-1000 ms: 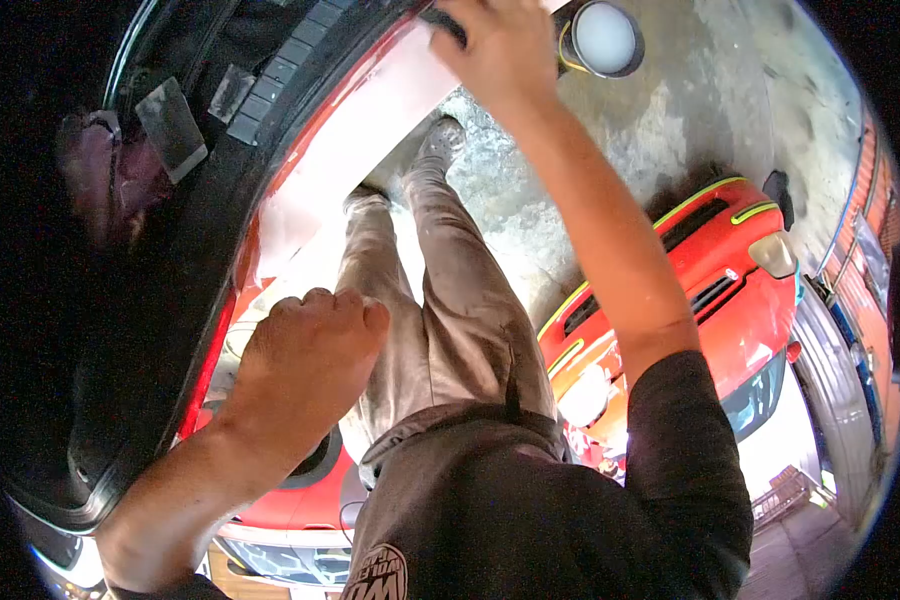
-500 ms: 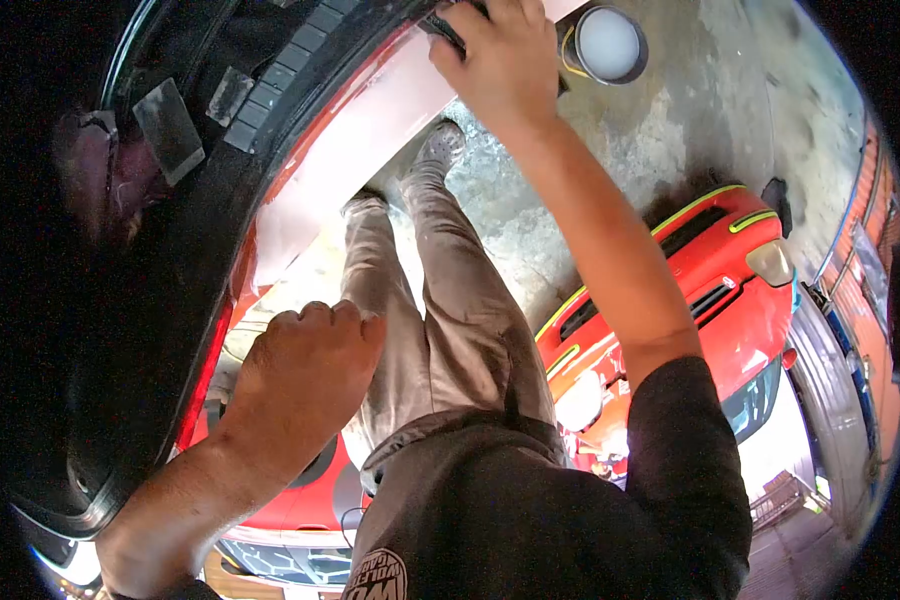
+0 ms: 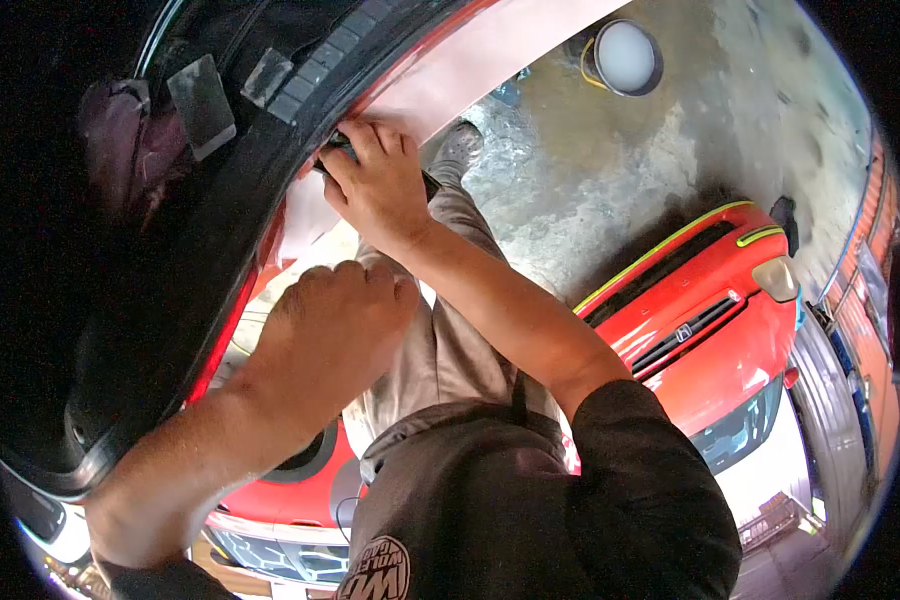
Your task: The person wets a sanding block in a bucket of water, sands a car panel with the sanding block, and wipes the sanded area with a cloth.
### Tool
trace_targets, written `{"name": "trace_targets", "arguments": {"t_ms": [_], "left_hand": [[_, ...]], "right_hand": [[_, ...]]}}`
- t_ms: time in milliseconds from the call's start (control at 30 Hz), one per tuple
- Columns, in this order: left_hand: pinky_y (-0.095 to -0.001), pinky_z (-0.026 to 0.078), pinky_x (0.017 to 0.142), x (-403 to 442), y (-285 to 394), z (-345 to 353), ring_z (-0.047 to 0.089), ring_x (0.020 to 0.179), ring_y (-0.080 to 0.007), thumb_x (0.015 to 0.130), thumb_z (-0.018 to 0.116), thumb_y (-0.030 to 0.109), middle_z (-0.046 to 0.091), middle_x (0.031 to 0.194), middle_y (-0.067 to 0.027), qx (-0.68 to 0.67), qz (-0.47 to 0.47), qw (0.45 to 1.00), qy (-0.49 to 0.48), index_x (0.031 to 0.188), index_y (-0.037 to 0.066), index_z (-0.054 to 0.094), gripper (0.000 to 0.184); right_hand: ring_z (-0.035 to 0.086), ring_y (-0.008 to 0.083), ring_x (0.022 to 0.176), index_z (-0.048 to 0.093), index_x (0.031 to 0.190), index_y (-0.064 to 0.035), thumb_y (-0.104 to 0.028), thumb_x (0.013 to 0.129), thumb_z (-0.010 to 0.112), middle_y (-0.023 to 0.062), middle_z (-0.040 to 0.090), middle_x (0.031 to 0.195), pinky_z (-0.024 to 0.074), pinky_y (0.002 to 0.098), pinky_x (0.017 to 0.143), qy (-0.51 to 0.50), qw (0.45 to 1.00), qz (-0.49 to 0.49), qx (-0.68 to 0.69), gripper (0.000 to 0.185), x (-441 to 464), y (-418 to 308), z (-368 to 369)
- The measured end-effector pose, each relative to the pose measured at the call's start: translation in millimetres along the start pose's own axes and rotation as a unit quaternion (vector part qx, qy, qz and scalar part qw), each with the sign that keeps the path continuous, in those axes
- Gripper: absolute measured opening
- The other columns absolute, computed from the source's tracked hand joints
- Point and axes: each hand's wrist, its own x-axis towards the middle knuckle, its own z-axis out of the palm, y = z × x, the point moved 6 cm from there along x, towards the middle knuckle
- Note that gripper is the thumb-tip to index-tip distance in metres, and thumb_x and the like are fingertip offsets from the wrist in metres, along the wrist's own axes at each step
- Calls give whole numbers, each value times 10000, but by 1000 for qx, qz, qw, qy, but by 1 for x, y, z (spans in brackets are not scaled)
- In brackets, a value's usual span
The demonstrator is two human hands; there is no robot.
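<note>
My right hand [image 3: 382, 188] is closed around a dark flat block [image 3: 433, 185], mostly hidden under the palm. It presses at the upper edge of a pale pinkish-white car panel [image 3: 450, 75] with a red border. Below it, to the left, my left hand [image 3: 338, 305] is curled into a fist, knuckles up, in front of my legs. Whatever its fingers hold, if anything, is hidden underneath. The black car trim [image 3: 305, 85] runs along the left of both hands, above the panel.
Two grey flat pieces [image 3: 202, 108] and a crumpled purplish cloth or bag [image 3: 125, 135] lie on the dark area at left. A bucket [image 3: 627, 57] of whitish liquid stands on the wet concrete floor [image 3: 560, 170]. A red car [image 3: 710, 310] is at right, another red car [image 3: 280, 500] behind me.
My right hand has come down and left along the panel, bringing the dark block close to my left hand. The left fist has shifted slightly up and right.
</note>
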Motion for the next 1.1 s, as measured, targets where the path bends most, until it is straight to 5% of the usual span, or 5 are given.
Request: {"name": "trace_targets", "arguments": {"t_ms": [233,267,433,733,1100], "left_hand": [[-365,576,815,9,-10,8,673,967,-209,887,665,206,653,983,-74,-4,2,998,62,947,76,650,144],[-407,546,965,11,-16,17,613,1169,-280,945,653,250,628,1192,-157,-37,-40,998,13,1111,29,643,277],[-511,305,1221,69,-16,52,363,1462,-441,994,620,379,363,1572,-287,-68,-97,979,166,1472,-32,450,653],[-491,102,1291,338,-23,-53,174,1564,-431,1014,536,503,241,1653,-299,-124,-143,857,480,1568,-88,261,855],[-460,69,1295,369,-65,-56,122,1579,-386,1044,439,544,184,1688,-242,6,-211,879,428,1599,-73,209,861]], "right_hand": [[540,382,1173,687,1105,-130,-192,772,788,131,581,1275,447,534,978,-16,997,65,45,352,-25,44,-68],[550,382,1174,688,1120,-116,-182,772,807,136,586,1291,454,518,994,-14,996,76,35,373,-32,62,-79],[544,412,1173,668,1145,-80,-176,790,795,166,593,1278,448,513,1025,11,991,136,-1,389,-76,147,-140],[536,412,1198,637,1174,-62,-142,810,773,182,592,1306,446,518,1029,37,963,268,10,396,-129,197,-196],[529,403,1206,630,1177,-62,-151,835,775,176,603,1262,451,481,1029,52,928,358,88,382,-188,228,-179]]}}
